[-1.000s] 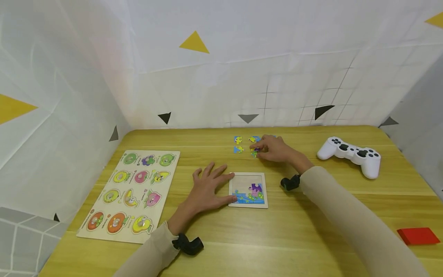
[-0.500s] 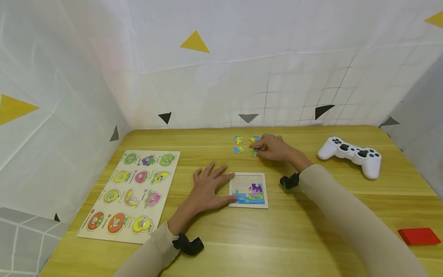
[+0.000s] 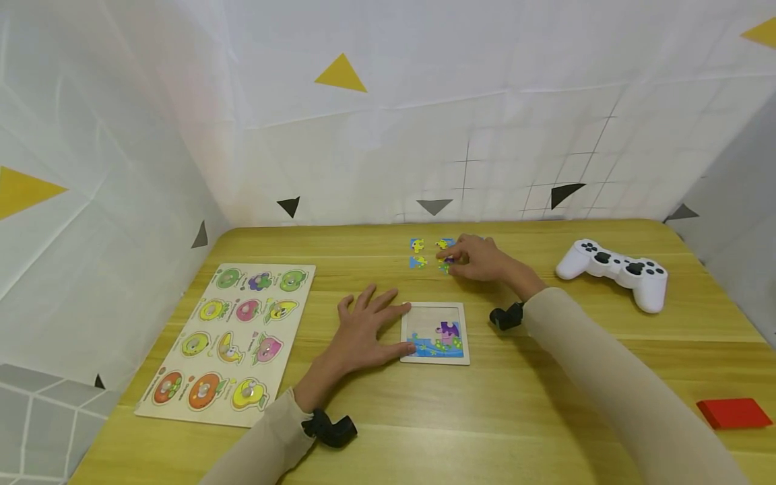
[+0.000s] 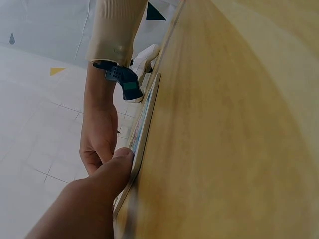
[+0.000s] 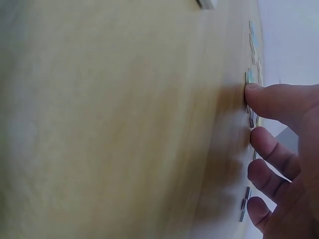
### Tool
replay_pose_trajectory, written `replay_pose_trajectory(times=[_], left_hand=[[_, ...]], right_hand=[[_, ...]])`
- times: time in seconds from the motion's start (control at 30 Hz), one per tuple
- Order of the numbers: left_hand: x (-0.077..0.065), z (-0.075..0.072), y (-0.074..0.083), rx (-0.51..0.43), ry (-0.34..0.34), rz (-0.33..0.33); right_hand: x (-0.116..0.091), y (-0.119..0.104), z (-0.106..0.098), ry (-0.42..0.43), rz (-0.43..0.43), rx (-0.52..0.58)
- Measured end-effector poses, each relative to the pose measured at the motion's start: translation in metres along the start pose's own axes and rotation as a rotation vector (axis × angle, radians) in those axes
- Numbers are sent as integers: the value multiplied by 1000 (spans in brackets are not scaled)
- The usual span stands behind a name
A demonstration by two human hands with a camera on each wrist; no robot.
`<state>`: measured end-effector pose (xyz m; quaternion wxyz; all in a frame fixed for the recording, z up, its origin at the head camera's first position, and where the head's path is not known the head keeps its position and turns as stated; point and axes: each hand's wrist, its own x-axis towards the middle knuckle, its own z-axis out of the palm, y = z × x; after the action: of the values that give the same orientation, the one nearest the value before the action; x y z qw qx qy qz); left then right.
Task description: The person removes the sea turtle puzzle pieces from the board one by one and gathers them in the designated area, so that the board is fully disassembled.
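Note:
My left hand (image 3: 364,337) lies with fingers spread on the table, its thumb and index fingertip at the left rim of a small square puzzle tray (image 3: 421,320). In the left wrist view the thumb (image 4: 122,157) presses that edge. Blue, green and purple pieces (image 3: 447,331) fill the tray's bottom and part of its right side. Farther back, my right hand (image 3: 481,259) pinches a purple and green puzzle piece (image 3: 445,268) between thumb and index finger, low at the tabletop. The hand covers much of this piece. Loose puzzle pieces (image 3: 418,262) with yellow and blue print lie just left of it.
A wooden fruit peg puzzle board (image 3: 242,330) lies on the left of the table. A white game controller (image 3: 615,269) sits at the back right, and a red block (image 3: 733,413) near the right edge. White cloth (image 3: 364,155) hangs behind the table.

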<state>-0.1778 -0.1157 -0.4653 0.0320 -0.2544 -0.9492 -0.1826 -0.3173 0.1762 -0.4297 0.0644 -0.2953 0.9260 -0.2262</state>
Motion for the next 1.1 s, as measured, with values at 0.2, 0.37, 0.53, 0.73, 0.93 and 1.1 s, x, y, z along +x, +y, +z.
replay_pose_trajectory(times=[0.2, 0.37, 0.53, 0.73, 0.93, 1.1], left_hand=[[0, -1, 2, 4, 10, 12], [0, -2, 2, 0, 15, 15], [0, -2, 2, 4, 13, 15], [1, 0, 0, 20, 27, 31], [0, 0, -1, 15, 13, 16], [1, 1, -1, 14, 1, 8]], right_hand=[[-3, -1, -1, 5, 11, 32], [-6, -1, -1, 33, 14, 55], [-11, 2, 1, 63, -7, 49], [-20, 4, 2, 100, -62, 49], [-32, 4, 5, 101, -111, 121], [-43, 1, 8, 92, -102, 189]])
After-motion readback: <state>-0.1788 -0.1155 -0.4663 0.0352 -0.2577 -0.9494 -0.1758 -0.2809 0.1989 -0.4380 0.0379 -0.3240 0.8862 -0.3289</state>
